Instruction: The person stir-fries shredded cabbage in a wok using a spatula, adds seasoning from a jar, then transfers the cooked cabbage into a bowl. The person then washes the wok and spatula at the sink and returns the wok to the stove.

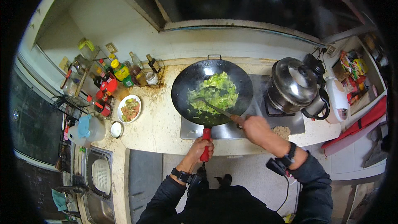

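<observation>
A large black wok (pixel 183 77) sits over the left side of the gas stove, with chopped green leafy vegetables (pixel 222 95) spread in its middle and light steam above them. My left hand (pixel 199 151) is closed around the wok's red handle (pixel 205 144), at the counter's front edge. In my right hand (pixel 256 129) is the wooden grip of a metal spatula (pixel 217 109). The spatula's shaft slants up to the left over the wok, and its blade lies among the vegetables at their left side.
To the right stand a lidded steel pot (pixel 290 84), a kettle (pixel 317 104), a white rice cooker (pixel 335 99) and a crumpled cloth (pixel 281 132). On the left are a bowl of cut food (pixel 130 109), a small white dish (pixel 116 129), several seasoning bottles (pixel 121 71), a plastic pitcher (pixel 90 129) and a sink (pixel 99 208).
</observation>
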A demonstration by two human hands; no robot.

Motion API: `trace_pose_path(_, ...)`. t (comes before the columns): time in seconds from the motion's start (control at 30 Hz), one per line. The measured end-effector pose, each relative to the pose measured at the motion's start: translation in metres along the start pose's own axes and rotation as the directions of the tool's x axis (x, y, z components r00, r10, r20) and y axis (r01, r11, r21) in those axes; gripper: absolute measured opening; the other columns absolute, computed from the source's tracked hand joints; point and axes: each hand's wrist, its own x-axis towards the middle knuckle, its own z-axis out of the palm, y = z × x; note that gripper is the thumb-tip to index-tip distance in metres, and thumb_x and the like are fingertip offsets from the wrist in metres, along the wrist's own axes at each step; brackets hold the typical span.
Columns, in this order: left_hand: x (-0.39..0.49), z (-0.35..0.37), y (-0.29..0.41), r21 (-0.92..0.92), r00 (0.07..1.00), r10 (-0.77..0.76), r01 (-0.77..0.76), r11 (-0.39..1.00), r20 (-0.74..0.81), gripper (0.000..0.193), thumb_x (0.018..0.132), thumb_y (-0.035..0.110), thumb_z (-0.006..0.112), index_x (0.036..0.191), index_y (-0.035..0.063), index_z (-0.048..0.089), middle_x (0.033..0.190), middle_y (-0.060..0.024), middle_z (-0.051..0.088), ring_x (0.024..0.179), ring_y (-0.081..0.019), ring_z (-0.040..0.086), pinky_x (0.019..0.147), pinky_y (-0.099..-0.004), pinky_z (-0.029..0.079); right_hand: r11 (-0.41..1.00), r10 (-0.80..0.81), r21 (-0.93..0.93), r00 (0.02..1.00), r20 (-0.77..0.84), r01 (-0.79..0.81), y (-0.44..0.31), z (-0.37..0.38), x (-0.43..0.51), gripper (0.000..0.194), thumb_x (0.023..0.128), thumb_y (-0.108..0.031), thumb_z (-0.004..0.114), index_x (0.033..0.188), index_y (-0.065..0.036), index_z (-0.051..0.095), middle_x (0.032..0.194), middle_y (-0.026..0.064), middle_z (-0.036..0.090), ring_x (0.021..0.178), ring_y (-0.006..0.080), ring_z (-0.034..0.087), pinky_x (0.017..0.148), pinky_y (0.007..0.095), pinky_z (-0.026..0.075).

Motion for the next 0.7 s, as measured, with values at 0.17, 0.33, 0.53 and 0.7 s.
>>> trace_pose_path(0.17, 0.013, -0.003, -0.006, 0.044, 0.996, 0.082, -0.08, 0.996, -0.04, 0.014, 0.081, 0.008, 0.057, 0.093, 0.0087, 0.05, 0.062, -0.0033, 0.051, 0.046, -0.0155, 0.049, 0.041, -0.0303, 0.043, 0.982, 0.029, -0.189, 0.994, 0.11, -0.008, 0.036, -0.022, -0.049, 0.059, 0.076, -0.011, 0.061, 0.134, -0.011, 0.05, 0.069, 0.0144, 0.065, 0.063, 0.0327, 0.064, 0.054, 0.0421, 0.051)
trace_pose_path(0.33, 0.016, -0.002, -0.007, 0.042, 0.997, -0.009, 0.012, 0.999, -0.077, 0.01, 0.085, 0.011, 0.057, 0.092, 0.0091, 0.05, 0.064, -0.0035, 0.053, 0.05, -0.016, 0.053, 0.043, -0.0303, 0.045, 0.981, 0.151, -0.105, 0.982, -0.111, -0.163, 0.012, 0.022, 0.017, 0.06, 0.077, -0.006, 0.056, 0.135, -0.007, 0.046, 0.07, 0.0168, 0.065, 0.064, 0.0341, 0.065, 0.055, 0.0439, 0.051)
trace_pose_path(0.53, 0.006, 0.001, -0.002, 0.075, 0.996, -0.027, 0.034, 0.997, -0.09, 0.019, 0.09, 0.023, 0.063, 0.098, 0.0084, 0.053, 0.069, -0.0037, 0.057, 0.055, -0.0168, 0.056, 0.049, -0.0313, 0.048, 0.999, -0.04, 0.031, 0.999, -0.008, 0.04, 0.026, 0.031, -0.002, 0.06, 0.077, -0.003, 0.051, 0.136, -0.011, 0.045, 0.068, 0.0214, 0.061, 0.064, 0.0398, 0.062, 0.056, 0.048, 0.049)
trace_pose_path(0.7, 0.002, 0.002, -0.005, 0.041, 0.999, -0.017, 0.019, 0.999, -0.041, 0.031, 0.091, 0.035, 0.062, 0.105, 0.0089, 0.053, 0.074, -0.0047, 0.06, 0.062, -0.018, 0.061, 0.054, -0.0323, 0.051, 0.998, 0.06, 0.02, 0.994, -0.094, -0.059, 0.034, 0.02, 0.008, 0.061, 0.076, -0.002, 0.052, 0.136, -0.016, 0.048, 0.066, 0.019, 0.06, 0.064, 0.038, 0.061, 0.055, 0.0481, 0.048)
